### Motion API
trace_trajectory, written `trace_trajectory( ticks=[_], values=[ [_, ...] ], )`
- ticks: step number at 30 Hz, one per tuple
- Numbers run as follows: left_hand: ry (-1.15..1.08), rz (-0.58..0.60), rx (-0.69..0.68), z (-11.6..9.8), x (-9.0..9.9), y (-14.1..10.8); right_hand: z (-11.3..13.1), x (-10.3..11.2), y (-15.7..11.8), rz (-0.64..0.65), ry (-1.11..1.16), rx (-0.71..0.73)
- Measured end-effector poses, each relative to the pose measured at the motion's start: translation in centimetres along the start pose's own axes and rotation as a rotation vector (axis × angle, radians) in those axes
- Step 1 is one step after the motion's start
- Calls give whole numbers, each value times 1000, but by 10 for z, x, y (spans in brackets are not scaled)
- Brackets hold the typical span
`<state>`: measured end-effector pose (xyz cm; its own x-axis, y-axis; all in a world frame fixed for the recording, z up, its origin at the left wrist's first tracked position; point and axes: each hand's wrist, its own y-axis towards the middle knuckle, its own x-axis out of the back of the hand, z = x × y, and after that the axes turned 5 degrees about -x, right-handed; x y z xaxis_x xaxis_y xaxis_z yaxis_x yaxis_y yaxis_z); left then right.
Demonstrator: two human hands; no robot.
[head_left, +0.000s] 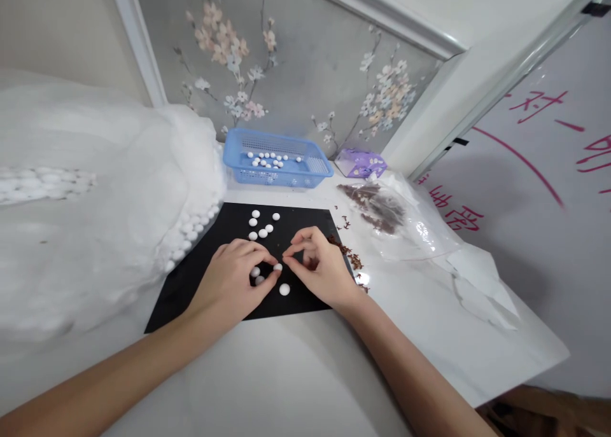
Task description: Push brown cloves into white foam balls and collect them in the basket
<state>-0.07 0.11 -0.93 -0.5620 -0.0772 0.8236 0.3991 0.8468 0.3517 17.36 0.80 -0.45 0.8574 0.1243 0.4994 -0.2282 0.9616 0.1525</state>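
My left hand (242,268) pinches a small white ball (278,268) between thumb and forefinger, just above a black mat (200,291). Facing it, my right hand (317,265) has thumb and forefinger pressed together close to that ball. Whatever sits between those fingertips is too small to make out. Two more balls (256,272) lie partly hidden under my left hand, and a single ball (284,289) rests in front of it. Several others (263,233) are scattered on the mat's far half. Small brown star-shaped pieces (354,261) lie by the mat's right edge.
A blue plastic basket (277,177) with white balls inside stands behind the mat. Beside it is a purple packet (361,163). A clear bag (415,227) of brown pieces lies at the right. Large bags of white balls (114,233) crowd the left side.
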Motion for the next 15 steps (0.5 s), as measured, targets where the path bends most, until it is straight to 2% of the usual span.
trace_trajectory(
  ticks=[5,15],
  values=[
    [-1,-16,11,2,-1,0,0,0,-3,67,-97,58],
    [20,-7,12,2,-1,0,0,-2,-4,70,-246,125]
  ],
)
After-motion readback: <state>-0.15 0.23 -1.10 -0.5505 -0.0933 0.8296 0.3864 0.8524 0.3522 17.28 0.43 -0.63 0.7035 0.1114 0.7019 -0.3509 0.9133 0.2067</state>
